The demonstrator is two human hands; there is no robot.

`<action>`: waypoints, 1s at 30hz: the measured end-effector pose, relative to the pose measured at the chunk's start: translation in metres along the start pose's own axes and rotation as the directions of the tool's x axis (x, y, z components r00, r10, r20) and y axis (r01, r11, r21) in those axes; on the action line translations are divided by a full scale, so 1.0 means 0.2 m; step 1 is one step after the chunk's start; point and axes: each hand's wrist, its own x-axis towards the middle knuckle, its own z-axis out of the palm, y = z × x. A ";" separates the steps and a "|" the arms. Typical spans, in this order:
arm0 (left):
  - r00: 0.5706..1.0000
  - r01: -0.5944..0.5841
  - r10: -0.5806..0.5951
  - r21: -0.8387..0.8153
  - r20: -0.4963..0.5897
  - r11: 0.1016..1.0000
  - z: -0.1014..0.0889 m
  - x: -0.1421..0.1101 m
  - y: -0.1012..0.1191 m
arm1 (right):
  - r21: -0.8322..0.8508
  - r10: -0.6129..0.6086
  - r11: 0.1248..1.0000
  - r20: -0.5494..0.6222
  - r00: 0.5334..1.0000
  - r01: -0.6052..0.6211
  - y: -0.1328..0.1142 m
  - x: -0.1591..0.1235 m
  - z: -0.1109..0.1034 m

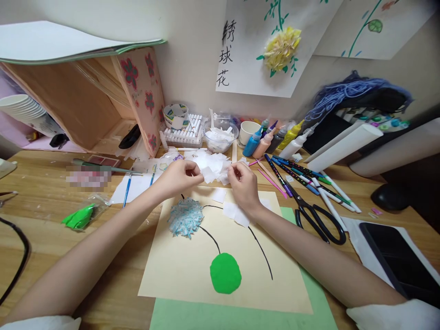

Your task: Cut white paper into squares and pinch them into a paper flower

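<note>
My left hand (181, 177) hovers over the top edge of a cream sheet (172, 270), thumb and fingertips closed together. My right hand (243, 185) is pinched closed too, at the right side of a pile of white paper squares (212, 166). Whatever either hand holds is too small to make out. On the cream sheet are a fluffy blue-and-white paper flower (186, 217), a flat green clay disc (226, 273) and curved black lines. A few loose white paper squares (235, 214) lie on the sheet, partly behind my right wrist.
Black scissors (318, 220) and many pens (299, 172) lie to the right, by a phone (398, 259). Paint bottles (253, 142), a bowl of paper scraps (220, 137) and a marker box (185, 133) line the back. Green clay (78, 217) sits left, below a cardboard box (137, 101).
</note>
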 end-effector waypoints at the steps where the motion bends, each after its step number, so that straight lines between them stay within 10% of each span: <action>1: 1.000 0.012 -0.012 0.007 -0.012 1.000 -0.01 0.00 0.00 | -0.007 0.025 1.000 -0.013 1.000 -0.025 0.01 0.00 0.00; 7: 0.999 0.028 -0.028 0.011 0.025 1.000 -0.02 0.00 -0.01 | -0.006 -0.044 0.999 -0.162 0.986 0.044 -0.02 0.00 -0.01; 12: 0.996 -0.029 0.028 0.009 0.085 1.000 0.03 0.01 -0.03 | 0.136 -0.269 0.960 0.204 0.941 0.244 -0.09 -0.05 0.00; 30: 0.998 -0.024 0.031 0.139 -0.048 0.990 0.06 0.02 -0.06 | 0.246 -0.173 0.962 0.236 0.956 0.114 -0.08 -0.06 0.02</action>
